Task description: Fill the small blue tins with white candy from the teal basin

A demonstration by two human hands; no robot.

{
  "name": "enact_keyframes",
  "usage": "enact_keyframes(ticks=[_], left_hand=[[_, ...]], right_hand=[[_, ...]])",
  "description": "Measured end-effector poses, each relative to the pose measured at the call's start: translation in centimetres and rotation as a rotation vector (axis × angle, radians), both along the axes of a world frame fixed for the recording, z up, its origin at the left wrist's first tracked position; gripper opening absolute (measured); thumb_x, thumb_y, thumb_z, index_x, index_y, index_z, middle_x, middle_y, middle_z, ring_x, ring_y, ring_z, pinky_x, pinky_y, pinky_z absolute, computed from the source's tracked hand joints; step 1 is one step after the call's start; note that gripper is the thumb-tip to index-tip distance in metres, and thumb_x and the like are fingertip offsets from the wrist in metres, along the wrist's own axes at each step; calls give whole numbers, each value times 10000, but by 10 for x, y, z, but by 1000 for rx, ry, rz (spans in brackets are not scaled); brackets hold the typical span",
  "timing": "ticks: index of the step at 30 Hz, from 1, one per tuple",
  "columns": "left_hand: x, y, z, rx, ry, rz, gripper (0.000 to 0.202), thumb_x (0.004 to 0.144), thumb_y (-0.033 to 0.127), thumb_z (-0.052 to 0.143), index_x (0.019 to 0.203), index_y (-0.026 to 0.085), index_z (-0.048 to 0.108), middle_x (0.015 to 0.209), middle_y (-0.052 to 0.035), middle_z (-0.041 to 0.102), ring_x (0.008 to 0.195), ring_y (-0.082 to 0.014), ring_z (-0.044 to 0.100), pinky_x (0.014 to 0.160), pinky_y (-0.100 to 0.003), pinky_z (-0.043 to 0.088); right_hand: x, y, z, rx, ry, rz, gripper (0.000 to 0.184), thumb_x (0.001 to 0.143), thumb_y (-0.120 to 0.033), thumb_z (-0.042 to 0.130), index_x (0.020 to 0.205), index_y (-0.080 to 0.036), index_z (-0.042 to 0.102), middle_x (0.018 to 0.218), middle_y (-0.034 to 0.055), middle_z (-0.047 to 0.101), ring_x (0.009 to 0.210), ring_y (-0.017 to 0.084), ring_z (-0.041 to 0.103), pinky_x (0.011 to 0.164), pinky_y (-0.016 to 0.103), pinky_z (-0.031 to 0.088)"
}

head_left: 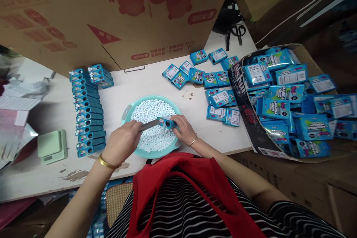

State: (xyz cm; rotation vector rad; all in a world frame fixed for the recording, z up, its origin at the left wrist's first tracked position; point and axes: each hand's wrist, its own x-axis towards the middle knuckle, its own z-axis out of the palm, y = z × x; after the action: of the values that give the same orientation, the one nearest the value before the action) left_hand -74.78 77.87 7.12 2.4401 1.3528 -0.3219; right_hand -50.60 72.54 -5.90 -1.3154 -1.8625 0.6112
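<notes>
My left hand [125, 140] is closed around a long, flat, dark tool [149, 125], whose far end meets a small blue candy box [166, 122]. That box is gripped by my right hand [184, 129], with a dark round opening showing on its side. Both hands are above a round turquoise basin [128, 105] full of small white and pale blue candies [156, 142]. Whether any candies lie on the tool cannot be seen clearly.
Left of the basin stands a long row of upright blue boxes [87, 119], with a green scale [52, 146] beside it. Loose blue boxes [222, 98] lie rightward, near a full carton [242, 95]. Scissors [238, 33] lie behind; a large carton [156, 41] blocks the back.
</notes>
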Motion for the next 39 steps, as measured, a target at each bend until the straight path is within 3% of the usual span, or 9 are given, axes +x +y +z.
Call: enact_keyframes(ticks=[4,8,10,13,17,24,30,34,39], left_hand=[[-29,-1,-82,-216,-43,180,148,835,182,464,915,182,588,937,-104,632,874,-247,613,746,-342,475],[3,-15,-157,-294,-154,187,202,819,149,476,978,166,599,1017,-127,649,967,-266,611,824,-363,475],[28,-20,-179,-299,-234,190,284,829,140,459,1088,168,570,1110,-120,633,1038,-247,593,887,-350,461],[47,-20,-188,-310,-341,197,332,836,149,455,1159,162,529,1144,-104,623,1034,-212,592,915,-324,453],[20,-17,-162,-318,-439,197,301,881,308,468,1141,166,520,1040,-76,637,881,-180,603,815,-307,480],[-24,-12,-64,-205,-522,125,280,907,368,467,1105,181,529,972,-62,633,800,-160,586,739,-292,474],[2,-4,-6,-90,-198,-67,265,904,250,456,1145,160,519,1070,-100,647,949,-231,615,795,-356,494],[25,-9,19,17,51,-123,276,883,151,449,1150,146,520,1003,-112,649,937,-259,616,736,-360,500],[42,-18,40,80,138,-184,231,895,103,367,976,156,577,852,-91,612,812,-242,595,658,-340,480]], right_hand=[[11,-1,0,-19,43,-79,360,833,-149,492,1184,-230,495,1123,104,586,1080,262,537,962,491,462],[18,1,5,-41,87,-140,343,839,-183,518,1177,-237,502,1121,96,588,1080,258,543,950,474,465],[19,2,8,-50,104,-170,328,837,-199,536,1161,-235,506,1100,92,587,1051,254,553,919,459,479],[21,4,12,-67,125,-199,308,834,-210,558,1138,-226,508,1072,89,582,1017,247,563,888,436,489],[23,2,14,-78,121,-225,303,832,-202,558,1129,-230,504,1067,85,581,1013,245,567,888,429,490],[12,0,11,0,23,-128,305,837,-154,507,1136,-217,506,1081,102,590,1049,261,544,940,470,471],[-8,-2,8,78,-37,-10,339,825,-110,481,1153,-195,497,1087,114,592,1049,261,538,964,485,467],[-12,-3,6,102,-36,-1,332,830,-106,480,1152,-185,492,1060,114,598,1031,255,537,987,495,455],[-9,-3,3,106,-24,-5,338,843,-112,473,1171,-194,481,1068,112,594,1040,249,536,995,498,453]])
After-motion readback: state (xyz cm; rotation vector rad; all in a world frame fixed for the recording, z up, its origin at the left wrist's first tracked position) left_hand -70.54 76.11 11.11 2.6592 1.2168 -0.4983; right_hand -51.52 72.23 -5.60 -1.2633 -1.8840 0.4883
